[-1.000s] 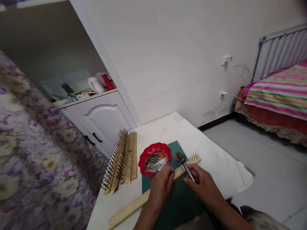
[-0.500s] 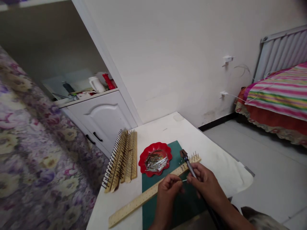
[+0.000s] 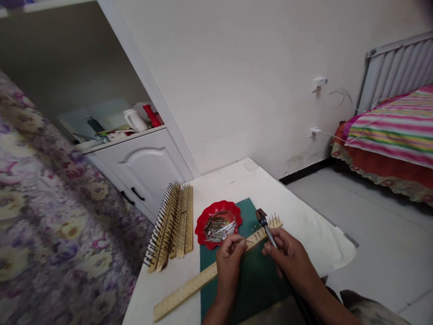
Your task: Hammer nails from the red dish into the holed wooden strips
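My left hand [image 3: 231, 257] pinches a thin nail [image 3: 249, 241] between thumb and fingers, just above a light wooden strip [image 3: 189, 291] with rows of small holes. The strip lies slantwise across a green cutting mat [image 3: 260, 280]. Several nails [image 3: 274, 220] stand upright at its far right end. In my right hand [image 3: 289, 255] is a hammer [image 3: 269, 234] with a silver shaft, its head raised beside those nails. Behind my left hand sits a red scalloped dish [image 3: 202, 216] full of loose nails [image 3: 219, 229].
Wooden strips studded with nails [image 3: 174, 221] lie side by side at the table's left. The white table [image 3: 223, 180] meets the wall. A cabinet [image 3: 145, 171] and floral curtain [image 3: 67, 225] stand left, a bed [image 3: 392, 131] far right.
My left hand has moved from beside the dish to near my right hand, then back over the strip, with a nail showing in its fingers. The hammer has shifted slightly right.
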A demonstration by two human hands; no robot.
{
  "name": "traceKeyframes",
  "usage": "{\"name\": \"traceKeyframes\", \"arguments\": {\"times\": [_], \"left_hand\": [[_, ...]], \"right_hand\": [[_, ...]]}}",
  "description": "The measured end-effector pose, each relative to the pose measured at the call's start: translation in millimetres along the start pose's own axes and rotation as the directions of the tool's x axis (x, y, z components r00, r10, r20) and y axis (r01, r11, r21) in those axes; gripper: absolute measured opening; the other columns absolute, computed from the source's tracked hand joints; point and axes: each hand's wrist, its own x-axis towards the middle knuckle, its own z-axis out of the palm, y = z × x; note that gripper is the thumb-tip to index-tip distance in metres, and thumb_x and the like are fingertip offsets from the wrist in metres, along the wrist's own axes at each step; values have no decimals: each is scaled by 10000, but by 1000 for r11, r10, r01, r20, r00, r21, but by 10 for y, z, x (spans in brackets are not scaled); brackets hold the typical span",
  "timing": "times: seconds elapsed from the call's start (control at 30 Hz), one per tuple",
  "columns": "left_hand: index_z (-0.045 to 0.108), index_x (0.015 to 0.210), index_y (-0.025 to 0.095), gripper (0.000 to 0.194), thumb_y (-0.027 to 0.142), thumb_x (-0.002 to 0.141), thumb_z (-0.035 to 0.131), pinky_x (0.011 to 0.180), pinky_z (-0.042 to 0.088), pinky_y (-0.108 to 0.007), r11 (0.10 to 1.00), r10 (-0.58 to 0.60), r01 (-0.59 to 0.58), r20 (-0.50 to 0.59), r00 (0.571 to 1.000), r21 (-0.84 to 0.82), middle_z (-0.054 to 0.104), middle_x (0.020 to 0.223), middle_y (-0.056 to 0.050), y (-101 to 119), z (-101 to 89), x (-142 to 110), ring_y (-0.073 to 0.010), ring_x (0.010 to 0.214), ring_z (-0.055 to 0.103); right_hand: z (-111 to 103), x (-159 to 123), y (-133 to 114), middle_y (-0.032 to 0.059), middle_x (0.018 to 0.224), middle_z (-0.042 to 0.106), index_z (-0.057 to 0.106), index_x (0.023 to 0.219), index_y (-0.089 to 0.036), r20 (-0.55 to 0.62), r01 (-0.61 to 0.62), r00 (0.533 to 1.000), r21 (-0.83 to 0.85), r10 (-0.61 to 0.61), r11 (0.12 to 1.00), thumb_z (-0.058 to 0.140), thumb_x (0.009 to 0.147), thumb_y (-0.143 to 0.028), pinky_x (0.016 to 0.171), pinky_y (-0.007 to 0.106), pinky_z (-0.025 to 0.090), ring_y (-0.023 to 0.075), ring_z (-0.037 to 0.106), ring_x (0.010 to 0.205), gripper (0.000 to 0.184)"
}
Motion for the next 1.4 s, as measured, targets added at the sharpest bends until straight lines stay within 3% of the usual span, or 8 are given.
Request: {"name": "traceKeyframes", "arguments": {"times": [0.13, 0.3, 0.63, 0.97, 1.4], "left_hand": [[597, 710, 173, 146, 272, 793, 529, 670, 399, -240, 900, 225, -237, 76, 971, 365, 575, 743, -9, -40, -10, 161, -152, 736, 530], [585, 728, 183, 145, 237, 815, 482, 676, 409, -256, 805, 292, -314, 124, 948, 504, 578, 756, -12, -89, 46, 202, -157, 746, 534], [582, 737, 182, 141, 214, 818, 470, 669, 394, -252, 749, 285, -321, 156, 946, 580, 575, 755, -6, -158, 61, 241, -149, 735, 536], [555, 654, 176, 147, 178, 776, 473, 582, 340, -219, 751, 272, -289, 121, 955, 593, 520, 667, 19, -231, 92, 287, -119, 628, 483], [628, 731, 169, 187, 101, 728, 454, 633, 374, -244, 779, 239, -245, 88, 967, 578, 584, 737, -14, -319, 72, 290, -145, 691, 520]], "right_hand": [[-15, -5, -30, -51, 677, 577, 510, 966, -200, -17, -13, 1000, -28, 13, 1000, 552, 791, -311, 300, 146, 329, 40, 406, 361, 211], [-10, -14, -38, -43, 660, 595, 517, 963, -191, -18, -28, 999, -48, 27, 998, 556, 775, -311, 293, 150, 336, 53, 411, 367, 227], [-20, -18, -30, -54, 662, 594, 509, 964, -188, -7, -23, 1000, -56, 22, 998, 538, 794, -280, 299, 143, 321, 35, 399, 341, 195], [28, -46, -24, -54, 654, 623, 524, 988, -172, 197, -81, 976, -49, 89, 995, 519, 801, -248, 297, 134, 291, 13, 380, 295, 202], [135, -6, 69, -53, 622, 587, 556, 944, -186, 161, -16, 986, -193, 47, 981, 480, 772, -159, 305, 149, 344, 72, 449, 395, 190]]}}
